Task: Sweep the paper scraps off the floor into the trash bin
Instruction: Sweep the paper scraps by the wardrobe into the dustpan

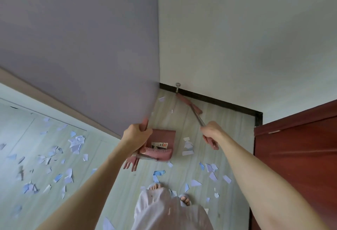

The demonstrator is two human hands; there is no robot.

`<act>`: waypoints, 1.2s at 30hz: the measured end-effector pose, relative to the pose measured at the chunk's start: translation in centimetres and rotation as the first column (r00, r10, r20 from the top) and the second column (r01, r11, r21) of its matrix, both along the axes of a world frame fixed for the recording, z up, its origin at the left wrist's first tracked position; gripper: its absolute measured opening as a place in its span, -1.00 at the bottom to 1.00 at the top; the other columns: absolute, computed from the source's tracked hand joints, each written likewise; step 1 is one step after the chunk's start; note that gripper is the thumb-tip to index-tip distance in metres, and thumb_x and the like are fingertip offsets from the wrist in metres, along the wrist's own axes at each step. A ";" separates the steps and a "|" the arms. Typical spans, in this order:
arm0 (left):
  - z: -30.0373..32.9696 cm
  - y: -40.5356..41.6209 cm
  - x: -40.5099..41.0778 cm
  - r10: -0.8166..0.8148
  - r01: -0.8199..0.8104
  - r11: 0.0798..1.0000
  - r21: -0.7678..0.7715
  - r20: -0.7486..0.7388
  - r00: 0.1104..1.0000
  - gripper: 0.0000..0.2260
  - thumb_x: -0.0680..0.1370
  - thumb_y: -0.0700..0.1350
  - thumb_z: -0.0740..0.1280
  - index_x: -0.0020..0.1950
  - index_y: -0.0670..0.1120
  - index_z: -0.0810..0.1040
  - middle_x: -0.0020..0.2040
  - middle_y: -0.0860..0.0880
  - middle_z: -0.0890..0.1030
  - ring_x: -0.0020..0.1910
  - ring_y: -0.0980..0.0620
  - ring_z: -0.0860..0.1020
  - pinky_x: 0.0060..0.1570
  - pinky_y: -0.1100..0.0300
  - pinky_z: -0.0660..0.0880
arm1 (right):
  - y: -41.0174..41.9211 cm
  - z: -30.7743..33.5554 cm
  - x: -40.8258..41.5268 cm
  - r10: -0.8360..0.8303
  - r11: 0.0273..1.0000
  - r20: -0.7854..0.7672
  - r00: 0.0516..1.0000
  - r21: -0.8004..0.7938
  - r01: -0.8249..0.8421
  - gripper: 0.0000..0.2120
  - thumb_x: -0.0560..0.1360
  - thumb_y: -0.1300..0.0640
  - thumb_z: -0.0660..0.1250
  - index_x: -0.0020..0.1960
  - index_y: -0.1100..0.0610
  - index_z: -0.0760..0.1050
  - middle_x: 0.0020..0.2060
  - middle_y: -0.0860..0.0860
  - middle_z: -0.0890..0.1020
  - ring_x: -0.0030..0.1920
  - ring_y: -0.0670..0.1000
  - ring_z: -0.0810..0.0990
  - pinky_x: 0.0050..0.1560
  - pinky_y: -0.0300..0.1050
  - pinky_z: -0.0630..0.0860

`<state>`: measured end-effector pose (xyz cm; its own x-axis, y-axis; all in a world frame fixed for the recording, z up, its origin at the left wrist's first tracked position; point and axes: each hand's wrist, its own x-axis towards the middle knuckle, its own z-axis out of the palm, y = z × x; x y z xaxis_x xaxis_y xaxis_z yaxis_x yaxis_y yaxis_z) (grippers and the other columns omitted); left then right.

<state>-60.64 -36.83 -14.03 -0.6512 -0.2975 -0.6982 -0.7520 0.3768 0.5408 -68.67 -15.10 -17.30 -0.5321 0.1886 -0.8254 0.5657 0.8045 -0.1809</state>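
My left hand (135, 135) has its grip closed around the handle of the pink plastic dustpan (160, 145), which hangs above the pale wooden floor (228, 133). My right hand (211, 132) holds the metal handle of the pink broom (189, 105), head at 12 o'clock near the black baseboard (218, 102). White paper scraps (187, 147) lie from 9 to 4 o'clock. I should lower the pan flat and sweep with short strokes. No trash bin is visible.

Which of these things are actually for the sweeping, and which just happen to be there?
For the job:
dustpan, held by left hand
broom, held by right hand
paper scraps

Just there:
wooden door
skirting board
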 end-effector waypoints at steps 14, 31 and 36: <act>-1.6 -3.0 -0.9 -0.164 0.166 0.985 -0.050 0.043 0.986 -0.73 0.56 -0.12 0.18 -0.34 -0.13 0.32 -0.45 -0.06 0.43 -0.62 0.06 0.37 -0.50 0.27 0.41 | -4.8 -5.5 -0.1 0.176 0.984 -0.010 0.984 -0.012 -0.176 -0.65 0.57 0.26 0.10 -0.39 0.23 0.37 -0.76 0.00 0.42 -0.66 -0.02 0.41 -0.52 -0.29 0.35; 0.6 -2.1 4.0 -0.177 0.179 0.974 -0.136 0.021 0.984 -0.71 0.54 -0.08 0.15 -0.39 -0.05 0.29 -0.44 -0.08 0.38 -0.33 -0.13 0.43 -0.19 0.13 0.46 | -0.4 -0.7 10.2 0.387 0.904 0.172 0.906 0.124 -0.409 -0.82 0.54 0.31 0.06 0.11 0.20 0.33 -0.42 0.07 0.41 -0.53 -0.03 0.34 -0.54 -0.26 0.26; 1.5 -0.7 8.2 -0.162 0.162 0.969 -0.185 0.016 0.987 -0.71 0.53 0.01 0.19 -0.33 -0.11 0.40 -0.24 -0.20 0.51 -0.23 -0.20 0.57 -0.03 0.04 0.57 | 2.6 -0.3 15.8 0.356 0.915 0.224 0.907 0.113 -0.387 -0.72 0.54 0.32 0.05 0.23 0.23 0.35 -0.43 0.10 0.41 -0.52 -0.02 0.32 -0.53 -0.23 0.27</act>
<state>-52.43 -37.48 -12.57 -0.7010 -0.3120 -0.6414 -0.6730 0.5870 0.4500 -52.87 -12.50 -17.61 -0.4196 0.1389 -0.8970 0.2316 0.9719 0.0422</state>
